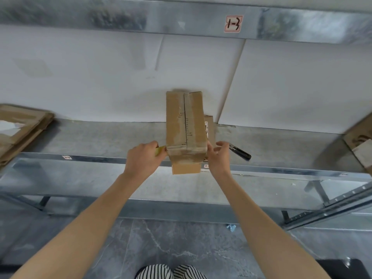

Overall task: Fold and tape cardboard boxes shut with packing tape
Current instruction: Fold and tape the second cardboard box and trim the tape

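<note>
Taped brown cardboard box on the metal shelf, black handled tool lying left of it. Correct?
No. The black handled tool lies right of the taped brown cardboard box, just past the right hand, on the grey metal shelf. The head view shows it.

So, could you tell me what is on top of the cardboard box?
Packing tape runs along the closed top seam of the cardboard box and over its near edge. Being shut, it hides any contents.

The box (186, 125) was brown, with black tick marks along its seam. The strip (160, 151) was yellow, the tool (241, 153) black, the shelf (100, 137) grey. The floor (181, 242) was grey with pale veins, the cloth (171, 271) striped black and white.
</note>
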A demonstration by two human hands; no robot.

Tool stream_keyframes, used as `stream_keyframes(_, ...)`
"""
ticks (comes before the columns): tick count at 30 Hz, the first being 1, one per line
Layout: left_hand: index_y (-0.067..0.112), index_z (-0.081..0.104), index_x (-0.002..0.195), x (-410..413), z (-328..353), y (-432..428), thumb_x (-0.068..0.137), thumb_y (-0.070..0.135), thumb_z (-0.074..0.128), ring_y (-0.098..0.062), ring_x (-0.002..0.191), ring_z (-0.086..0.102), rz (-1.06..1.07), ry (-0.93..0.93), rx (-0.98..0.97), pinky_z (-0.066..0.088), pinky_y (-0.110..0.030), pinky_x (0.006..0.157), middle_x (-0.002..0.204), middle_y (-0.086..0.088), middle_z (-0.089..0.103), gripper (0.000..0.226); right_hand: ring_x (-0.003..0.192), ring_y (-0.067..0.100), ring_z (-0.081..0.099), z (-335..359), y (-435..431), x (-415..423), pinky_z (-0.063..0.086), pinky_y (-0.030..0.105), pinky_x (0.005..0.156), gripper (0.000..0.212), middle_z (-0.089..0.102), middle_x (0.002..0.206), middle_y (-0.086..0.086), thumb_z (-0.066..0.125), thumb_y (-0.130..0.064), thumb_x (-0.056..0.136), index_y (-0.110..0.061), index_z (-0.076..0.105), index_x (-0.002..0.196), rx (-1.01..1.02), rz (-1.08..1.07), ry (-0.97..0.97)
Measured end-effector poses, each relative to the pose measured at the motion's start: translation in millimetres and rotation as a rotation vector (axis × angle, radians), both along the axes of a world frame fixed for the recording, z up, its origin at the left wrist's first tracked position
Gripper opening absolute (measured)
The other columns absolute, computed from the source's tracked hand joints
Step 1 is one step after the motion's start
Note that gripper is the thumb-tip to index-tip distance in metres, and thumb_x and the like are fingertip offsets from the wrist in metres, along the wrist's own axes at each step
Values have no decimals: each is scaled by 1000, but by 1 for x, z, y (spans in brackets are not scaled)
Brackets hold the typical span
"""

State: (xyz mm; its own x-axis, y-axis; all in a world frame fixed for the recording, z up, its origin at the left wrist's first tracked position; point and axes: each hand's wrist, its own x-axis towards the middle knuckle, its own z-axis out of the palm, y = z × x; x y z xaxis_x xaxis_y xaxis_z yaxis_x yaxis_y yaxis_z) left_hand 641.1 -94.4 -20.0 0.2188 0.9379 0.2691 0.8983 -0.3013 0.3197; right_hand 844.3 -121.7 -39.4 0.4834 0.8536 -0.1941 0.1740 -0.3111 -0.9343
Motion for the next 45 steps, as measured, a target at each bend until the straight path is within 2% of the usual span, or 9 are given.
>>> stream_keyframes(4, 8, 45, 64, 4, 3, -2, 92, 46, 53, -28, 51, 46, -10, -43, -33, 35, -29, 51, 53, -4, 46, 49, 99, 22, 53, 26, -4, 10, 46, 37, 80, 27, 45, 126, 6, 47, -23, 98, -10, 46, 121, 35, 41, -369)
stream_keyframes(7, 8, 49, 66, 9, 4, -5, 84, 67, 33, -27, 54, 53, -9, -59, -88, 40, -30, 52, 54, -1, 49, 64, 97, 23, 53, 58, -7, 0, 45, 36, 80, 26, 50, 120, 7, 42, -22, 98, -13, 51, 121, 201, 48, -517)
stream_keyframes(11, 14, 49, 74, 20, 10, -13, 90, 48, 38, -21, 60, 49, -5, -49, -216, 29, -27, 53, 60, 4, 47, 39, 118, 33, 43, 80, -4, -24, 41, 43, 94, 68, 41, 133, 10, 52, -67, 81, -14, 47, 122, -92, 297, -785)
stream_keyframes(14, 17, 54, 89, 21, 13, -17, 93, 36, 44, -16, 66, 52, -39, -51, -266, 35, -27, 57, 71, 4, 55, 22, 130, 40, 32, 77, 2, -41, 32, 48, 101, 98, 22, 148, 18, 58, -77, 69, -11, 32, 136, -263, 287, -924)
stream_keyframes(19, 14, 49, 82, 12, 17, -22, 90, 29, 47, -19, 64, 50, -80, -162, -428, 31, -29, 53, 70, -1, 54, 17, 121, 41, 35, 77, 5, -54, 34, 45, 93, 80, 26, 139, 19, 67, -47, 71, -9, 31, 131, -266, 244, -983)
stream_keyframes(27, 7, 50, 78, 2, 12, -51, 83, 33, 52, -17, 63, 54, -190, -520, -784, 40, -32, 55, 71, -9, 60, 26, 131, 36, 26, 87, -6, -39, 25, 44, 106, 89, 19, 147, 10, 69, -44, 69, -25, 24, 144, -294, 628, -951)
stream_keyframes(36, 11, 52, 100, 19, 21, -56, 88, 25, 57, -14, 54, 59, -132, -821, -864, 50, -35, 64, 74, 1, 71, 19, 134, 27, 23, 112, 23, -28, 40, 46, 99, 89, 21, 146, 0, 70, -31, 73, -34, 21, 147, -404, 823, -887)
stream_keyframes(40, 16, 45, 118, 37, 28, -55, 91, 18, 58, -15, 49, 54, -119, -975, -898, 49, -24, 52, 84, -7, 72, 31, 134, 25, 24, 118, 37, -17, 41, 48, 99, 91, 19, 148, -3, 71, -32, 71, -38, 21, 147, -385, 910, -972)
stream_keyframes(45, 22, 50, 114, 63, 28, -51, 92, 18, 58, -15, 52, 55, -82, -1036, -829, 49, -28, 58, 86, -6, 72, 23, 138, 27, 17, 121, 60, -2, 37, 45, 102, 90, 13, 153, -2, 70, -25, 75, -36, 19, 148, -361, 1035, -991)
